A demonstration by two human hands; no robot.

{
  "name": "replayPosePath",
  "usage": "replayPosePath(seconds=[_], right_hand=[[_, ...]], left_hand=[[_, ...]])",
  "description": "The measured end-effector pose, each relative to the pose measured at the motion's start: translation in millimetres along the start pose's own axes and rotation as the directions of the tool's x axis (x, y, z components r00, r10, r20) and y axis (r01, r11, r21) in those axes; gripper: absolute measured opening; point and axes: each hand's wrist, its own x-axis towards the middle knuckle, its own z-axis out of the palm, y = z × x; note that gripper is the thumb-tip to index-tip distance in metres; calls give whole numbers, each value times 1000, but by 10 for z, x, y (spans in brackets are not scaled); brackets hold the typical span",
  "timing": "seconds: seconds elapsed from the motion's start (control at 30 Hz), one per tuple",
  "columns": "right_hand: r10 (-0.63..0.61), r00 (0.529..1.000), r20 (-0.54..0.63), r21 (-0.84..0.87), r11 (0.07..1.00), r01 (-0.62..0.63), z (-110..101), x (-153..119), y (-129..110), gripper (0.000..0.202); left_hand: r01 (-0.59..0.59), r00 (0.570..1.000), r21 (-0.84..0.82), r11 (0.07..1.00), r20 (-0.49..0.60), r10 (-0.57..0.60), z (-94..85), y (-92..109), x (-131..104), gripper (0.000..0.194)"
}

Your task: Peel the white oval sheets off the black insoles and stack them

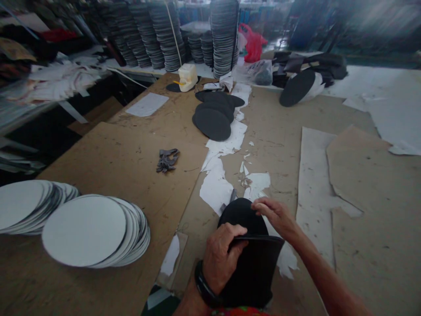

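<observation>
At the front of the table, my left hand (220, 254) pinches the upper edge of a black cylinder-like fabric piece (251, 272) between thumb and fingers. Behind that edge rises a black round disc (241, 213), partly covered by my left hand. My right hand (274, 215) has its fingers bent together at the disc's upper right rim; whether the fingertips grip it or only touch it is hard to see. More dark oval discs (213, 125) lie overlapping further back on the table.
Stacks of white-faced discs (85, 230) stand at left. Grey fabric strips (167, 160) lie mid-table, and torn white paper (215, 186) runs down the seam. A white container (187, 77) is at the back, before tall stacks of discs (224, 39). Cardboard sheets (378, 171) cover the right.
</observation>
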Motion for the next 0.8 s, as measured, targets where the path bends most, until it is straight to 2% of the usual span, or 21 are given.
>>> replayPosePath(seconds=[0.03,0.1,0.2,0.4,0.57,0.67,0.8], right_hand=[[-21,998,-57,-160,987,11,64,72,79,29],[-87,994,-73,-442,896,46,189,196,225,27],[-117,993,4,-586,804,97,302,280,354,26],[-136,990,47,-650,748,134,277,257,340,26],[-221,975,-5,-667,727,161,275,239,321,23],[-259,962,-81,-562,809,171,249,222,303,15],[-116,992,-50,-308,947,95,124,134,167,19]], left_hand=[[-40,999,-3,999,14,40,-2,8,1,9],[-90,996,-8,996,10,90,1,10,-14,8],[-88,996,-16,996,-12,88,14,-17,-57,9],[-62,998,-27,998,-6,62,21,-51,-70,12],[-51,999,-31,998,1,51,17,-62,-48,8],[-42,999,-8,999,11,42,20,-66,-44,6],[-26,1000,49,998,-14,27,30,-42,-68,7]])
